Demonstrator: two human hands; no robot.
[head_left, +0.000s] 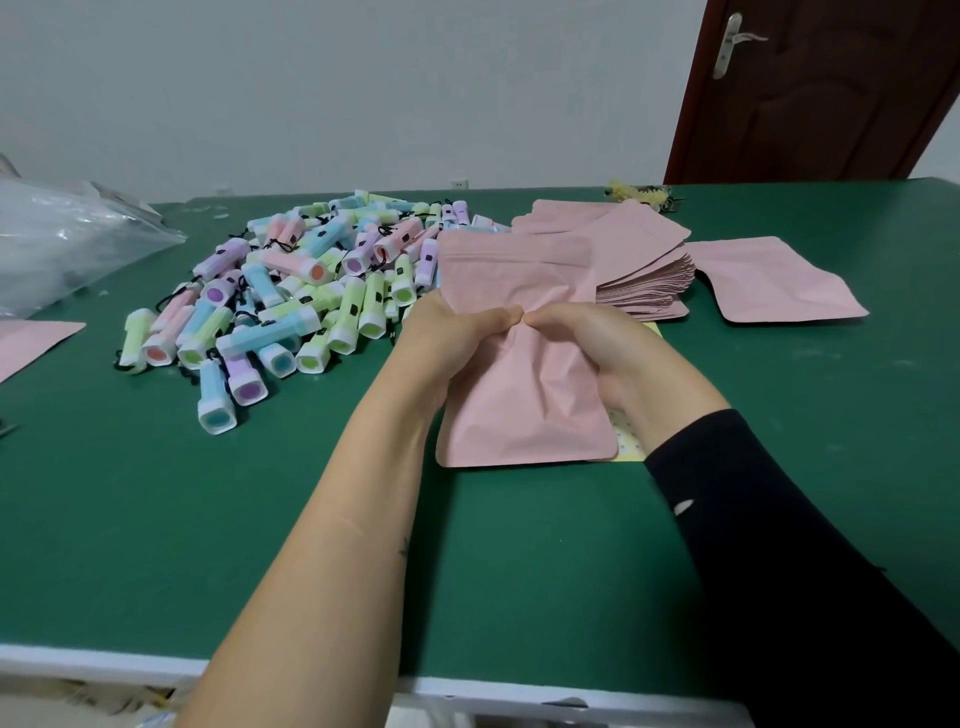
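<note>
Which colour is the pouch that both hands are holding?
Plain pale pink, no print visible; the pouch shows best in the head view.

Premises are presenting as a small packing workroom: heaped pastel torches (291, 291) and stacked pink pouches (644, 280) are lying on a green worktop (519, 545), against a plain wall and a wooden door (831, 93).

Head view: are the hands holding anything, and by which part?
Yes. The left hand and right hand both grip one pink pouch around its middle, squeezing it from either side into a creased waist.
</note>
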